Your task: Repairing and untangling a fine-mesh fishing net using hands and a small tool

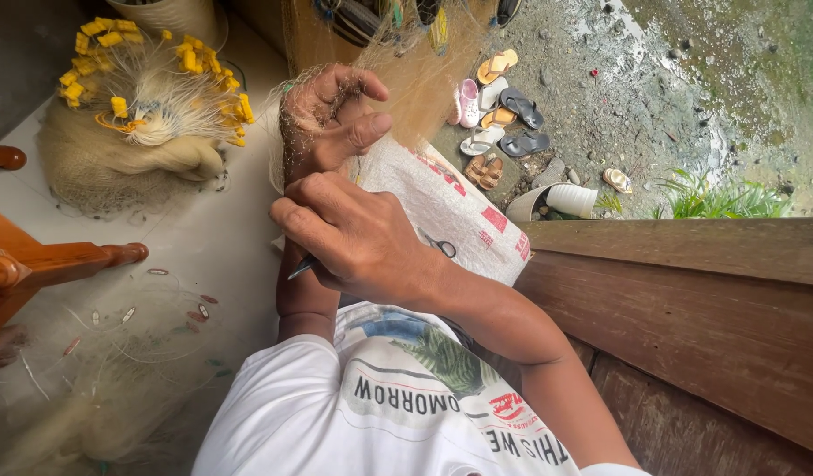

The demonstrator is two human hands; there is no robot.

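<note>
Left hand (323, 119) grips the thin net (424, 79) tight, pulling it flat. Right hand (354, 234), just below, pinches a dark tool (302, 266). Under the net lies a white sack (451, 207) with scissors (437, 244); a yellow-float pile (142, 106) sits to its left.

Two hands work at the middle: the left hand (331, 119) and the right hand (358, 238). One fine fishing net (424, 75) hangs from the left hand. One white sack (451, 207) lies under them, with one pair of scissors (439, 245) on it. One heap of net (137, 132) with many yellow floats, too many to count surely, sits far left. About nine sandals (503, 115) lie far on the ground. One white bucket (572, 199) lies tipped beside them.
</note>
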